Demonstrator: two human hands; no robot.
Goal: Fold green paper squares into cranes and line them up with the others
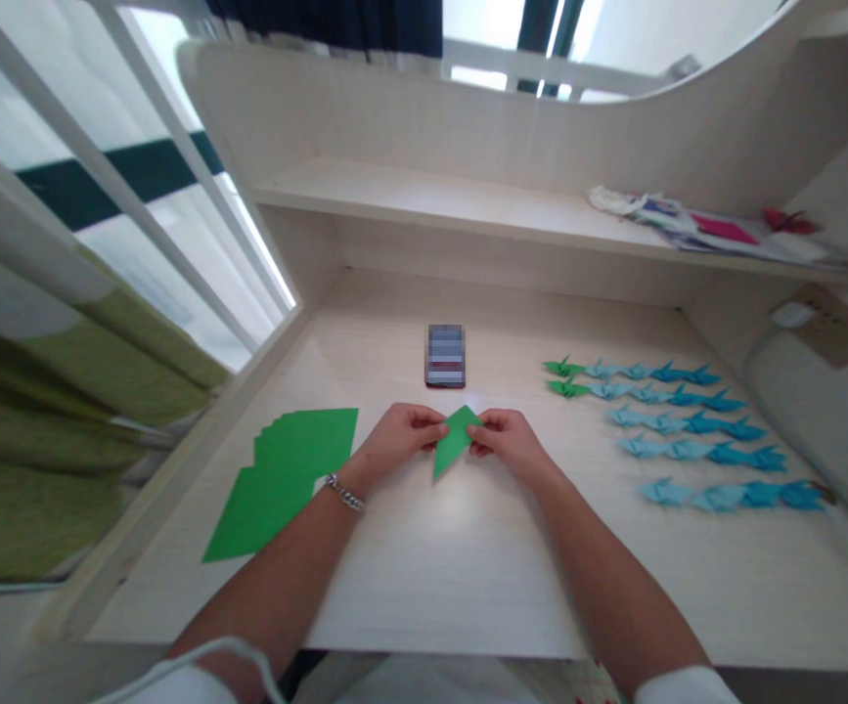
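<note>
Between my two hands is a small folded piece of green paper (455, 440), its long point angled down toward me. My left hand (405, 430) pinches its left edge between thumb and fingers, and a chain bracelet (344, 492) circles that wrist. On the other side, my right hand (503, 432) grips the paper's right edge, thumb on top. Fanned green paper sheets (284, 479) lie by my left forearm. To the right, folded paper cranes (677, 422) stand in several rows, mostly light and darker blue, with two green cranes (566, 388) at the left ends of the back rows.
A phone (445, 356) lies on the desk (438, 577) just beyond my hands. A shelf (424, 200) runs across the back, with papers (717, 230) piled at its right. White bars (152, 166) and a curtain (42, 440) border the left; a plugged-in charger (794, 314) is on the right wall.
</note>
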